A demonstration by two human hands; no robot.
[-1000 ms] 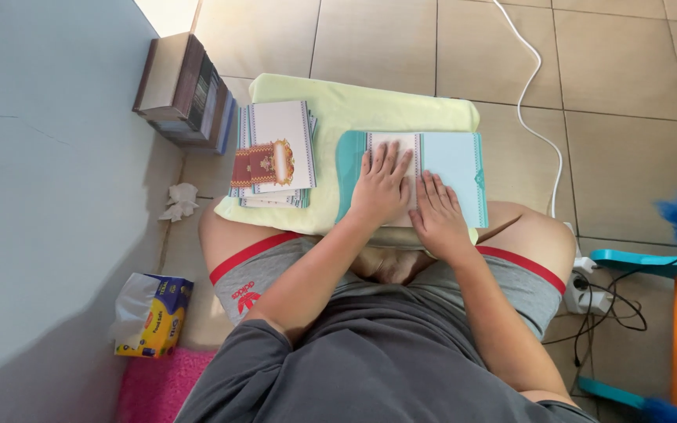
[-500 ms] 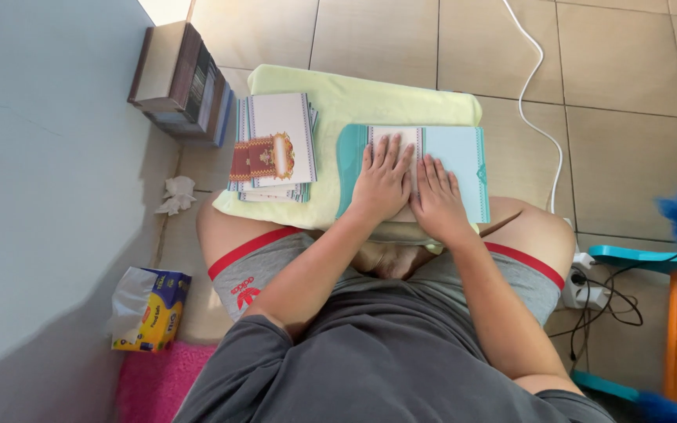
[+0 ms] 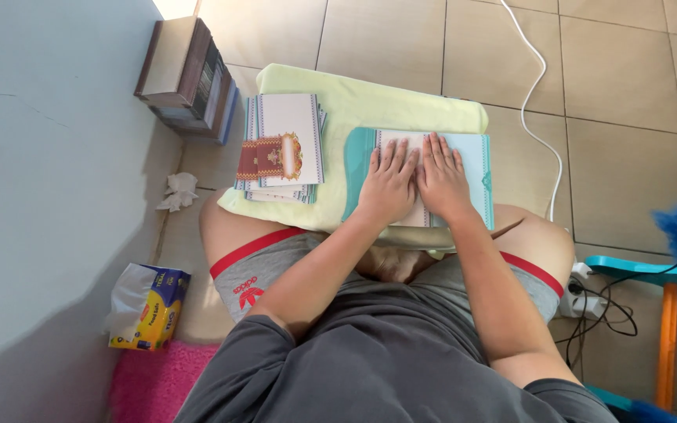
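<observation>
Person seated on tiled floor [image 3: 628, 86], pale yellow-green cushion [image 3: 401, 98] across the lap.

- Left hand [image 3: 388, 184] and right hand [image 3: 442, 178] lie flat, side by side and touching, palms down, fingers spread and pointing away from the body. Both press on a teal-and-white folded card [image 3: 472, 168] near the cushion's near right edge.
- Grip: neither hand closes on anything; both are spread wide and flat, pressing rather than pinching.
- Step in hand, by my reading: flattening or creasing the card along its fold. The fold line itself is hidden under the palms, so this is probably, not certainly, a crease.
- Next move would call for lifting the palms without dragging the card, then taking it by an edge.
- Forearms run forward from the body, elbows bent, wrists level.
- Stack of white bordered cards [image 3: 287, 137] sits on the cushion's left part, apart from the hands, a red-and-gold card [image 3: 269, 157] on top.
- Brown box [image 3: 186, 78] against the wall; crumpled tissue [image 3: 178, 192] and tissue pack [image 3: 146, 305] on the floor.
</observation>
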